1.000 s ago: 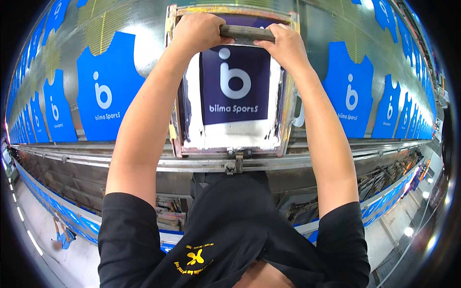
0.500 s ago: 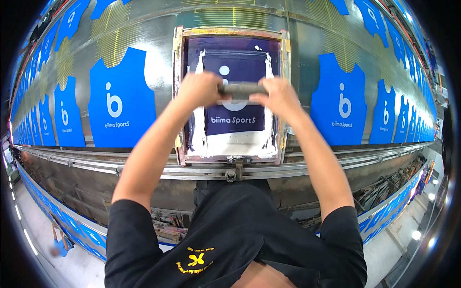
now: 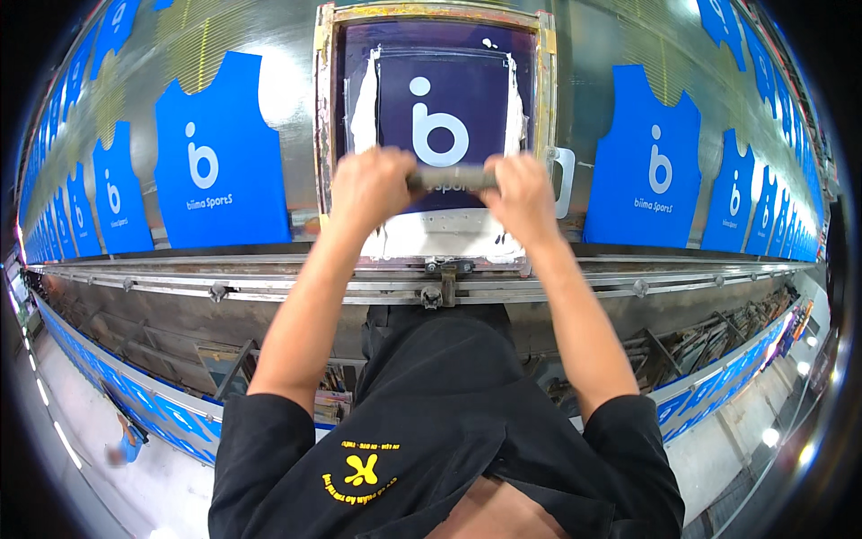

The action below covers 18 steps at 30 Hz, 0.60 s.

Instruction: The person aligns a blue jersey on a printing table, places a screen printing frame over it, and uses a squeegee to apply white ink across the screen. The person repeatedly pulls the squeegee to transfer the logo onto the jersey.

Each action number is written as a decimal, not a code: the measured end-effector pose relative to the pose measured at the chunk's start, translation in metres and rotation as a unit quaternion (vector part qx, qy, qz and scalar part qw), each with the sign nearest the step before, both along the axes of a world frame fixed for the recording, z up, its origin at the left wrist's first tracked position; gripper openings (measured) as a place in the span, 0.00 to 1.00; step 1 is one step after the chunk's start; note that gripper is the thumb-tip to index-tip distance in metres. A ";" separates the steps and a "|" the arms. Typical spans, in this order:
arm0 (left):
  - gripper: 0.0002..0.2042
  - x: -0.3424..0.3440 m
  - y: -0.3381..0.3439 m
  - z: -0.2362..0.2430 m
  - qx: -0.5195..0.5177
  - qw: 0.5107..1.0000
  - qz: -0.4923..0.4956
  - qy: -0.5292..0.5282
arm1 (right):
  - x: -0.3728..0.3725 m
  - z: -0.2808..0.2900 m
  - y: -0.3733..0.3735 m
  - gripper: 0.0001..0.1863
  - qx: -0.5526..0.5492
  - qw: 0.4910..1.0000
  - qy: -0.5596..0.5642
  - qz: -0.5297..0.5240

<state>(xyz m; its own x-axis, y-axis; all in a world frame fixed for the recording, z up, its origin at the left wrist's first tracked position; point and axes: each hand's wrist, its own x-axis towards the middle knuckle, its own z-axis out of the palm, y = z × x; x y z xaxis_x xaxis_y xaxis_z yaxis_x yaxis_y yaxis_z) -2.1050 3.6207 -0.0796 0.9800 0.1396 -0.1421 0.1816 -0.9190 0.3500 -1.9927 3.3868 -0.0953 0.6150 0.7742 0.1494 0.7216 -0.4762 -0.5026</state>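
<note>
My left hand [image 3: 373, 180] and my right hand [image 3: 521, 184] grip the two ends of a grey bar-shaped squeegee [image 3: 449, 177], low over a screen printing frame [image 3: 547, 81]. The screen's mesh [image 3: 467, 81] is dark purple with a pale logo and lettering, which the squeegee partly covers. White ink [image 3: 366, 99] lies in streaks along both sides of the mesh and in a band across its lower part. A white looped handle [image 3: 563, 183] sticks out at the frame's right side.
Rows of blue garment panels [image 3: 220, 162] with white prints lie on the long metal table [image 3: 301, 81]. A metal rail [image 3: 584, 285] runs along its front edge against my body. Behind me stand another printing table [image 3: 718, 386] and racks of frames. A co-worker [image 3: 126, 440] is at the lower left.
Both hands and the squeegee have moved from the screen's far end down toward me, now over the lettering in its lower part. The co-worker at lower left has shifted slightly.
</note>
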 end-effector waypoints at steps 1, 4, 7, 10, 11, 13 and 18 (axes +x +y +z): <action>0.15 -0.021 -0.013 0.003 0.006 1.000 -0.001 0.004 | -0.023 0.006 -0.011 0.22 -0.024 0.999 0.025 -0.007; 0.16 -0.055 -0.027 0.013 -0.027 0.999 -0.024 0.017 | -0.059 0.016 -0.031 0.20 -0.050 0.996 0.074 -0.003; 0.19 -0.054 -0.019 0.013 -0.029 0.998 -0.022 0.048 | -0.056 0.008 -0.030 0.21 0.006 0.997 0.071 0.000; 0.26 -0.045 -0.009 0.009 -0.034 0.989 -0.020 0.144 | -0.047 -0.003 -0.021 0.28 -0.046 0.992 0.114 0.016; 0.27 -0.041 -0.008 0.008 -0.040 0.986 -0.022 0.163 | -0.043 -0.005 -0.017 0.30 -0.078 0.986 0.145 0.020; 0.29 -0.033 -0.007 0.007 -0.074 0.968 -0.011 0.241 | -0.036 -0.005 -0.012 0.33 -0.151 0.967 0.203 0.027; 0.31 0.006 0.007 0.019 -0.153 0.924 -0.046 0.347 | 0.001 0.008 -0.006 0.31 -0.196 0.908 0.370 -0.012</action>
<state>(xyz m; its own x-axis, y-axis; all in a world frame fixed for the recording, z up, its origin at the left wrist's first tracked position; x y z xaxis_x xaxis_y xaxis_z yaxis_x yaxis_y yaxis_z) -2.0992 3.6276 -0.0602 0.6433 -0.0917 -0.7601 0.3855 -0.8190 0.4251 -1.9921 3.3808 -0.0868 0.4521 0.6646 -0.5949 0.2429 -0.7335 -0.6349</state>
